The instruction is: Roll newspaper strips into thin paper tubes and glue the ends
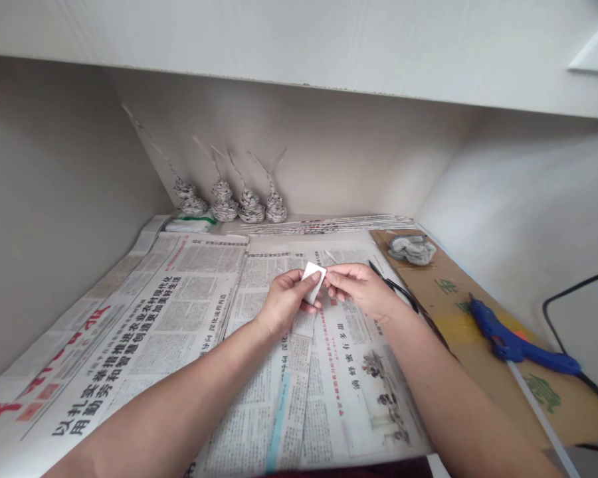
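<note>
A small white piece of paper or card (pixel 313 271) is held above the newspaper sheets (pixel 209 318) in the middle of the view. My left hand (pixel 290 299) grips it between the thumb and the curled fingers. At its right edge is my right hand (pixel 359 287), with thumb and forefinger pinched together on or close to its corner. Whether the right fingertips hold the piece or something finer is too small to tell. Just beyond the right hand lie scissors (pixel 398 287) with black handles, partly hidden by that hand and wrist.
Several gourd-shaped woven paper pieces (pixel 252 206) stand along the back wall. Beside them lie thin rolled paper sticks (pixel 329 224). On cardboard (pixel 458 332) at right rest a crumpled grey cloth (pixel 411 249) and a blue glue gun (pixel 518 345) with its black cord. A shelf edge (pixel 299 83) hangs overhead.
</note>
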Tool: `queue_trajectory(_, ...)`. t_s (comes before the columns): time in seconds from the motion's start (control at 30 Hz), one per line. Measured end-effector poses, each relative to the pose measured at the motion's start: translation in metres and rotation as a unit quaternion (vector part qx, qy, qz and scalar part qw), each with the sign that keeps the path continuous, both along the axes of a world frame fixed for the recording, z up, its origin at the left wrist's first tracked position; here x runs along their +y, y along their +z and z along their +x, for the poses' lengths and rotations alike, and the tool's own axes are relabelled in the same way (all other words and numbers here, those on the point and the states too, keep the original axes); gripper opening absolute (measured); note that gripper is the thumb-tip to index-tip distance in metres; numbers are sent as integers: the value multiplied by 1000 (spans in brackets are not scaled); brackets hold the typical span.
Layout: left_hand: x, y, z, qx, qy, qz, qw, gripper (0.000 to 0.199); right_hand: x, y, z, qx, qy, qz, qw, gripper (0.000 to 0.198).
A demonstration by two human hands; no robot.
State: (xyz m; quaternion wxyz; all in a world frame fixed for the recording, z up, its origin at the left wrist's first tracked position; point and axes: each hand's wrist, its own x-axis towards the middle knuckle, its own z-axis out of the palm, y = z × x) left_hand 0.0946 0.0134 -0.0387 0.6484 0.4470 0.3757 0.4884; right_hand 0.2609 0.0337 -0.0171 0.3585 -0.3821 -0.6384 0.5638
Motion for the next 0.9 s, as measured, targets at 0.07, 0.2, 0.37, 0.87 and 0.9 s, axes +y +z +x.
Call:
queue_trajectory(0.07, 0, 0, 0, -3, -4, -4, 1000, 36, 0, 0, 0, -4, -8, 1, 1000, 30)
queue_trajectory(0.2, 0, -1, 1, 10, 4, 5, 1000, 35, 0, 0, -2, -7, -21, -8, 1000, 30)
queue_trajectory(0.37, 0, -4, 2, 35, 28, 23, 999, 35, -1, -1, -3, -14, -36, -3, 999, 31)
queue_trajectory(0.87, -3, -6, 3, 20, 22, 25, 999, 33, 1, -1, -1, -16, -65, 9, 998, 30)
queue_trajectory(0.9, -4, -5, 3, 12, 5, 16, 1000, 33, 2, -2, 0, -10, -70, 6, 997, 30)
